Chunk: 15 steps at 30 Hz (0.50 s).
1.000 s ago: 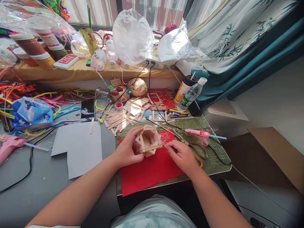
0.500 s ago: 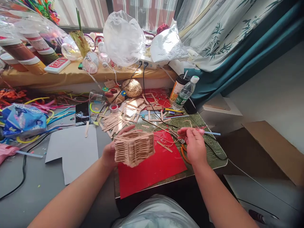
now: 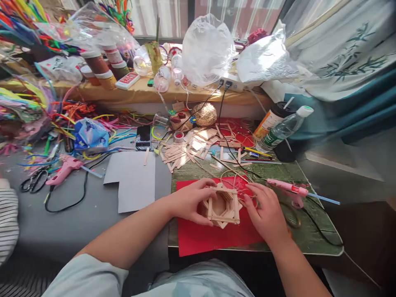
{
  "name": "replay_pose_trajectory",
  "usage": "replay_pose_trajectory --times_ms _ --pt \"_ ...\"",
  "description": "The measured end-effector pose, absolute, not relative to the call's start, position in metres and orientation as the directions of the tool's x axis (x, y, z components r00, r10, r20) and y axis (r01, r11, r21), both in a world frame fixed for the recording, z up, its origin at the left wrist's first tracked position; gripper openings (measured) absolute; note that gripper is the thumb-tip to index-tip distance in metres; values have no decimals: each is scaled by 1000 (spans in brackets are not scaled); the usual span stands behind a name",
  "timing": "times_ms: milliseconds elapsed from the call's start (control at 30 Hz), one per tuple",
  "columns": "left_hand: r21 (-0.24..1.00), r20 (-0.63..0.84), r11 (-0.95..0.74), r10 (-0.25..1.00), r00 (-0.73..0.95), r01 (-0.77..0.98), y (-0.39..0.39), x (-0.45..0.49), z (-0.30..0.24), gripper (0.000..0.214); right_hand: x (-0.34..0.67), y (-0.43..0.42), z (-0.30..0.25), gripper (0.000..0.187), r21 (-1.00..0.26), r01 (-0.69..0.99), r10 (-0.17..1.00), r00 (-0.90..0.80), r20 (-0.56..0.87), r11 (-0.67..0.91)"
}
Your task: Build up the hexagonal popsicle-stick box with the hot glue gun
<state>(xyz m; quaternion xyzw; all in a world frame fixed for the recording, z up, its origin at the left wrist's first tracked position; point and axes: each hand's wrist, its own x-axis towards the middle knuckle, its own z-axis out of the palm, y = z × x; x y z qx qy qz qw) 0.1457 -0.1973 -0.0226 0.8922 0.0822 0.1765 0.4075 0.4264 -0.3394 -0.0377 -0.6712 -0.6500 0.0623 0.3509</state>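
Observation:
A small box of stacked craft sticks [image 3: 223, 218] rests on or just above a red sheet [image 3: 194, 241], its many-sided opening facing up. My left hand [image 3: 193, 202] grips the box from its left side, thumb in front and fingers behind. To the right of it, my right hand [image 3: 269, 212] has its thumb and fingers bent together around thin twine [image 3: 235, 175], close to the box's right edge. The exact pinch is partly hidden. Beyond the right hand lies a pink glue gun [image 3: 286, 186] with a pale blue glue stick in its back.
Loose craft sticks [image 3: 176, 154] are heaped behind the box. A plastic bottle [image 3: 283, 130] and a drink cup [image 3: 272, 119] stand back right. On the left are grey card [image 3: 136, 181], another glue gun [image 3: 66, 168] and scissors [image 3: 34, 180]. A striped sleeve [image 3: 8, 222] shows at the left edge.
The box has come down onto or near the red sheet and tipped so its opening faces up. My right hand has moved in beside it. The view has swung left.

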Motion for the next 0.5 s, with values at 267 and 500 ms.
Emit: replay_pose_trajectory --times_ms 267,500 --pt "684 497 -724 374 783 -88 -192 145 -36 31 408 -361 -82 62 -699 656 933 -20 359 283" --pt "633 511 -774 412 755 -6 -193 144 -45 54 415 -365 -95 95 -735 631 956 -35 290 246"
